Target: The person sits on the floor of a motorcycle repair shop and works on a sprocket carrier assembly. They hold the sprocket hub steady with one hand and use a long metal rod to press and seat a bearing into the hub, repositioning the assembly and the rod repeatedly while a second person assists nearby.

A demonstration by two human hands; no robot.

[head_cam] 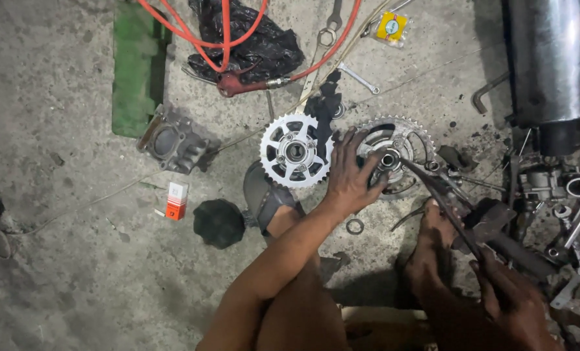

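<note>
Two toothed steel sprockets (296,151) (397,156) on gritty concrete (62,260).

Bare forearms, grease-smudged hands (349,175), grey sandal (264,198), no sleeves

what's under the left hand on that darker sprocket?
The left hand rests on the dark sprocket, covering its left teeth. Its hub bore shows beside the fingers, pliers tips at it. Anything beneath the palm is hidden.
</note>
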